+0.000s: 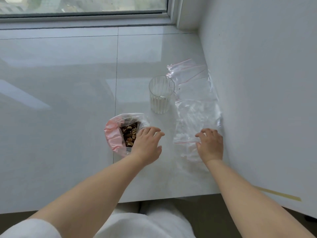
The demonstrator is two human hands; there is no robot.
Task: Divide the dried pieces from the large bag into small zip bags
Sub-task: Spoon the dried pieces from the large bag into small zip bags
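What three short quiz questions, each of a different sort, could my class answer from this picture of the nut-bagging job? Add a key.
1. True or false: the glass stands between the large bag and the window.
2. Multiple choice: the right hand rests on (a) the glass, (b) the clear zip bags, (c) the large bag.
3. Fill in: the large bag of dried pieces is open at the ____.

Key
1. False: it stands to the bag's right and a little beyond it, beside the zip bags.
2. b
3. top; the left hand hovers beside it, fingers relaxed.
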